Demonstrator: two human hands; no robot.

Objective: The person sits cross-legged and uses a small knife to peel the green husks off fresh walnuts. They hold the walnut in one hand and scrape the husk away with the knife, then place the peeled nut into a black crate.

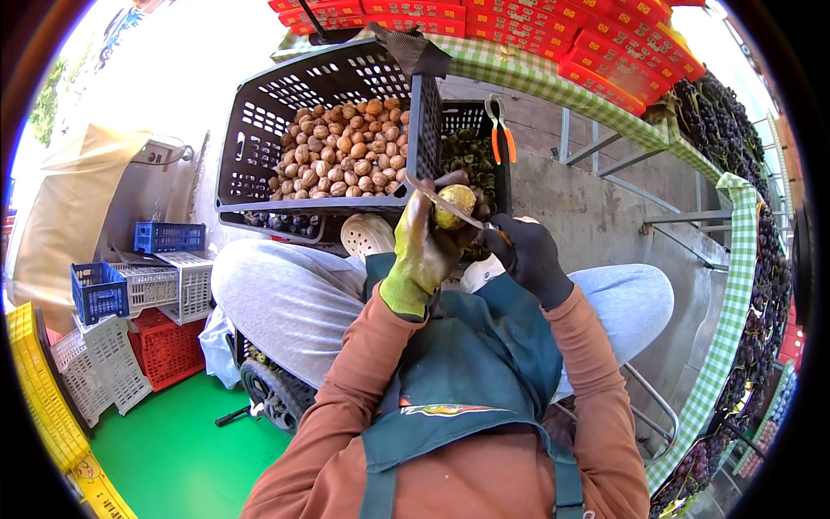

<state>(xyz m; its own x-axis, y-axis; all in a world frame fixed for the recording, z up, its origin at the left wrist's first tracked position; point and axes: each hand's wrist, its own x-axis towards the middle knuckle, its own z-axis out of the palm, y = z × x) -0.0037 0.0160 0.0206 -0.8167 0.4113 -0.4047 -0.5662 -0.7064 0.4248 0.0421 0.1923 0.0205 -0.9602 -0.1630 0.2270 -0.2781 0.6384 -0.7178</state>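
Observation:
A walnut in its mottled yellow-green husk (pixel 454 206) is held in my left hand (pixel 425 250), which wears a stained lime-green glove. In a dark glove, my right hand (pixel 528 253) grips a knife by its handle. The knife's narrow blade (pixel 447 206) lies slantwise across the front of the walnut, its tip towards my left thumb. Ahead on the left, a black plastic crate (pixel 421 136) holds many brown shelled walnuts (pixel 343 152). Behind my hands, a lower black crate (pixel 502 188) contains dark green husks (pixel 463 156).
Orange-handled pliers (pixel 500 130) hang on the lower crate's rim. A dark glove (pixel 412 52) drapes over the walnut crate's corner. A table with a green checked cloth (pixel 551 81) curves around the right, bearing red boxes (pixel 519 32) and grapes (pixel 720 117). Stacked crates (pixel 168 347) stand left.

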